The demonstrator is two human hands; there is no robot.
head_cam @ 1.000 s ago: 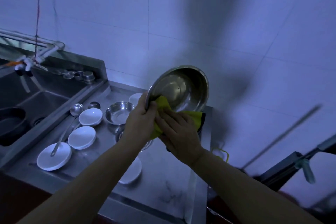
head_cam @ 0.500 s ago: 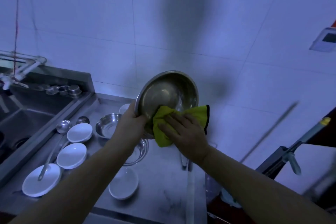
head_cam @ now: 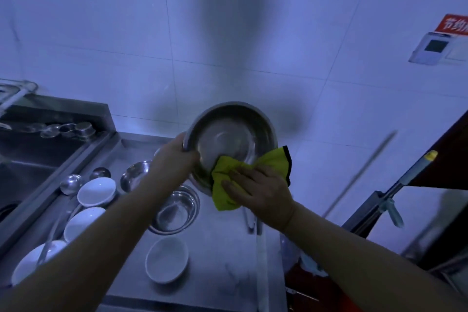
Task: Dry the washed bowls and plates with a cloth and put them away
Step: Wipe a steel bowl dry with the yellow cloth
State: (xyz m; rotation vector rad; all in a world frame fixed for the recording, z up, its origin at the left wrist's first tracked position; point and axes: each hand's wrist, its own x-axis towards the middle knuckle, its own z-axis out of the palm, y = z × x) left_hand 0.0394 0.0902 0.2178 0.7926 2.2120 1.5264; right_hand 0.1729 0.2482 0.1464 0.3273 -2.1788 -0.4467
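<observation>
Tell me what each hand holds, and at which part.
Left hand grips steel bowl at its left rim; right hand presses yellow cloth on its lower rim.

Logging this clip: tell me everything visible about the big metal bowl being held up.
The metal bowl is round, deep and shiny, steel by its look. It is held tilted in the air above the counter, its opening facing the camera. The left hand grips its left rim; the right hand presses a yellow cloth against its lower rim.
</observation>
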